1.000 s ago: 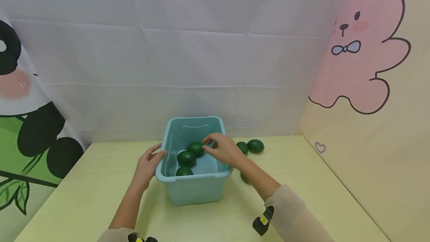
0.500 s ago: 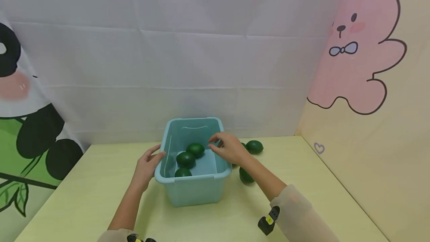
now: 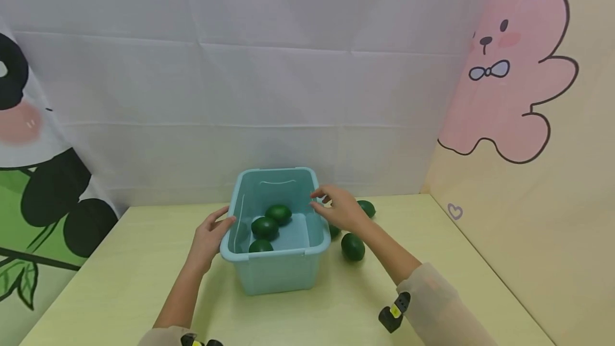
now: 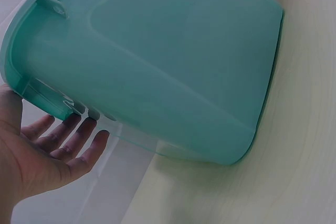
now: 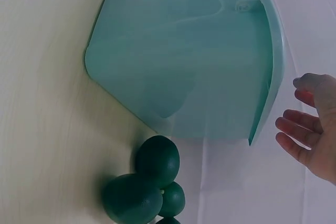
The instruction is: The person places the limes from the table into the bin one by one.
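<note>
A light-blue plastic bin (image 3: 281, 274) stands on the table, holding three dark green oval fruits (image 3: 265, 228) that look like avocados. My left hand (image 3: 211, 239) grips its left rim; in the left wrist view the thumb of that hand (image 4: 47, 156) is at the rim, with the fingers against the outer side below. Over the right rim hovers my right hand (image 3: 338, 210), fingers loosely bent and nothing between them. In the right wrist view this hand (image 5: 315, 127) is just apart from the rim (image 5: 278, 51).
To the bin's right lie several more green fruits, one nearest the front (image 3: 353, 246) and one further back (image 3: 367, 207), partly behind my right hand. The yellowish table (image 3: 423, 250) meets a white cloth backdrop (image 3: 269, 84) behind the bin and a decorated wall (image 3: 528, 202) on the right.
My right hand has moved rightward from above the fruits inside the bin to its right rim. My left hand and the fruits in the bin look unmoved.
</note>
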`<state>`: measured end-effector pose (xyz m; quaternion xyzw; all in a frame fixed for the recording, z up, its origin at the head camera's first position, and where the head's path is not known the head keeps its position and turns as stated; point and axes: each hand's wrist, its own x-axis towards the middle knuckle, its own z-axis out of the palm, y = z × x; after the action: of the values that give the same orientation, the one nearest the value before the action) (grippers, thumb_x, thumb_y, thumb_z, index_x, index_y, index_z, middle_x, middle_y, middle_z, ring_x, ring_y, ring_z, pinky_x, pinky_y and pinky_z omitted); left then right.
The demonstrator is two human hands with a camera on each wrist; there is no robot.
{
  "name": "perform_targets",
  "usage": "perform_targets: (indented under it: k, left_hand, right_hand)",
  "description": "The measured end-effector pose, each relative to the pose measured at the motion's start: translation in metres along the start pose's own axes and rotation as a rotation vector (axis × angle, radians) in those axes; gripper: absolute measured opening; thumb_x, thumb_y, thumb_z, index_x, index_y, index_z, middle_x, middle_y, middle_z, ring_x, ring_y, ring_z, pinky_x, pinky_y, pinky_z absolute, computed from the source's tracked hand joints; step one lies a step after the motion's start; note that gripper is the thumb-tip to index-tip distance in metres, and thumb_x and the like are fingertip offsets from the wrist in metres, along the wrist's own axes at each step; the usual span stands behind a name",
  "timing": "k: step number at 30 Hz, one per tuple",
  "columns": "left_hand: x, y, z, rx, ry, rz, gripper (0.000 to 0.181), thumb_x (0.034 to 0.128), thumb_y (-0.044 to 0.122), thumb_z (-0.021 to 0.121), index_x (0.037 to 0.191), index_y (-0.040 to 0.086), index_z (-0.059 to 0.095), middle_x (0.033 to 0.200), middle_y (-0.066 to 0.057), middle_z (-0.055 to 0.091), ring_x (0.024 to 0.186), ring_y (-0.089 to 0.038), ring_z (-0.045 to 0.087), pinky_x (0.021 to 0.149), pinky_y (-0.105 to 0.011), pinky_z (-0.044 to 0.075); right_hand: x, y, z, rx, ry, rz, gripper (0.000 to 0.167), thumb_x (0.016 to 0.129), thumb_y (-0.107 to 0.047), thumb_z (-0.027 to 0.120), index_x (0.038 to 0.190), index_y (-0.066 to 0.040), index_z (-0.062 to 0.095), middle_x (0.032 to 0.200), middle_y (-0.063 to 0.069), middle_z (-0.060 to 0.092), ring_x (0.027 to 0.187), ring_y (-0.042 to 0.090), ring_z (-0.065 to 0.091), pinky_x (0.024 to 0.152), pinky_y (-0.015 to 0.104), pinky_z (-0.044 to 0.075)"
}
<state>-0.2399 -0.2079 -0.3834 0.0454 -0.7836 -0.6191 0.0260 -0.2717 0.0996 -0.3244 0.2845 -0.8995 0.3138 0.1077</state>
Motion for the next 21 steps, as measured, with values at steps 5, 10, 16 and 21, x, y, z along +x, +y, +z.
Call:
perform_targets:
  k: [5, 10, 16, 21]
  left_hand:
    - [0.0, 0.0, 0.0, 0.003, -0.004, -0.003, 0.063, 0.0935, 0.045, 0.051, 0.145, 0.015, 0.033, 0.139, -0.023, 0.046, 0.111, -0.025, 0.059, 0.082, -0.032, 0.053]
    - [0.0, 0.001, 0.0, 0.006, -0.001, -0.004, 0.062, 0.0939, 0.045, 0.051, 0.145, 0.015, 0.033, 0.139, -0.023, 0.046, 0.11, -0.025, 0.059, 0.082, -0.032, 0.053]
    - [0.0, 0.0, 0.0, 0.003, -0.001, 0.0, 0.062, 0.0935, 0.046, 0.051, 0.145, 0.015, 0.034, 0.139, -0.023, 0.046, 0.11, -0.024, 0.059, 0.083, -0.033, 0.053]
    - [0.001, -0.001, 0.0, 0.001, -0.002, 0.001, 0.063, 0.0935, 0.046, 0.051, 0.145, 0.015, 0.033, 0.139, -0.023, 0.046, 0.108, -0.022, 0.06, 0.081, -0.031, 0.053]
  right_hand:
    - [-0.003, 0.008, -0.004, 0.009, 0.008, 0.047, 0.025, 0.091, -0.022, 0.061, 0.111, -0.007, 0.064, 0.11, 0.007, 0.065, 0.097, 0.026, 0.063, 0.082, 0.037, 0.051]
    - [-0.01, 0.017, -0.006, -0.006, 0.021, 0.105, 0.023, 0.091, -0.023, 0.062, 0.108, -0.008, 0.063, 0.107, 0.007, 0.065, 0.092, 0.025, 0.063, 0.08, 0.036, 0.052]
    - [-0.02, 0.03, -0.007, 0.012, 0.018, 0.155, 0.023, 0.091, -0.022, 0.061, 0.108, -0.007, 0.063, 0.107, 0.007, 0.065, 0.089, 0.021, 0.065, 0.078, 0.034, 0.053]
    - [-0.029, 0.041, -0.008, 0.01, 0.006, 0.165, 0.023, 0.091, -0.02, 0.061, 0.108, -0.005, 0.064, 0.107, 0.008, 0.063, 0.087, 0.02, 0.063, 0.077, 0.034, 0.052]
